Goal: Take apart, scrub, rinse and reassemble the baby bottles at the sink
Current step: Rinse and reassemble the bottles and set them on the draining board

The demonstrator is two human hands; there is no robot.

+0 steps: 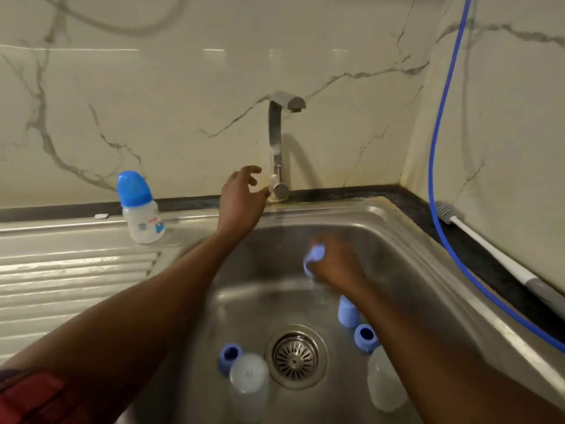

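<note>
My left hand (241, 197) reaches out with loose fingers toward the tap's handle (279, 188), just short of it. Over the middle of the steel sink (397, 228) my right hand (333, 261) grips a small blue bottle part (315, 258), blurred by motion. On the sink floor stand a blue cap (348, 312), two blue collar rings (365, 336) (230, 358) and two clear bottle bodies (249, 387) (382, 384) around the drain (295, 356). One assembled bottle (139, 206) with a blue cap stands on the drainboard at left.
The tap (279, 133) rises behind the sink, with no water seen at its spout. A bottle brush (489, 249) with a white handle lies on the dark counter at right, beside a blue hose (434, 148) hanging down the wall. The ribbed drainboard (61, 270) spreads left.
</note>
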